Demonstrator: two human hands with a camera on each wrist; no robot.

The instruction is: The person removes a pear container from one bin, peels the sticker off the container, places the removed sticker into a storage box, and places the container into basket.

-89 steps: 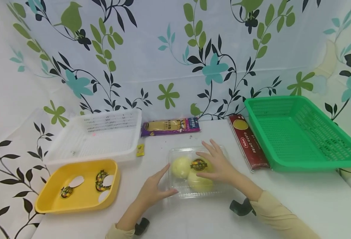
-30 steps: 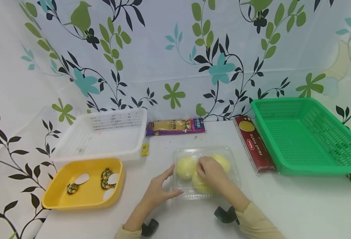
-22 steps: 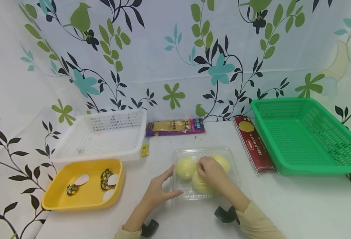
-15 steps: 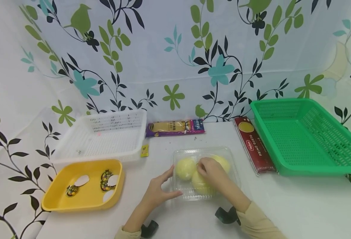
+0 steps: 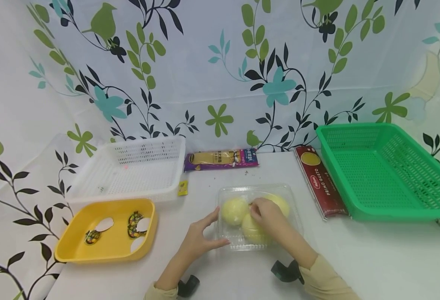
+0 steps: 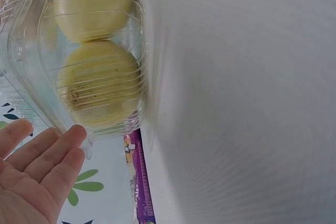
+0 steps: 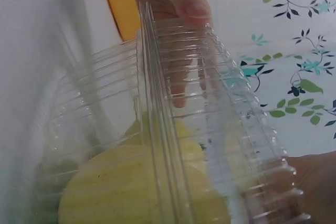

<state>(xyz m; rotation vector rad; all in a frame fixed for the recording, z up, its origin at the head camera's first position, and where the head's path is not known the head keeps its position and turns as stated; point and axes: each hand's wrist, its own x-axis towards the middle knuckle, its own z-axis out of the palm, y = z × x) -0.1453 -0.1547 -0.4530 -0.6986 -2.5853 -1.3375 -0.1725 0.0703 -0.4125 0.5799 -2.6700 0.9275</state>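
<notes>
A clear plastic clamshell box stands on the white table with three round, pale yellow fruits inside. My left hand, its fingers and thumb spread, steadies the box at its left side; in the left wrist view its fingertips are right at the box's edge. Over the lid, my right hand has its fingers curled, thumb and forefinger pinching at the sticker there. Only a small dark sliver of the sticker shows at the fingertips; the hand hides the rest.
Left stand a yellow tray holding peeled stickers and a white basket, with a small yellow packet beside it. Behind the box lies a purple pasta pack. A red pasta pack leans along a green basket at right.
Three seconds ago the right hand was spread over the box with the sticker showing; its fingers then curled in over the sticker. The left hand keeps its place, and little differs over the last second.
</notes>
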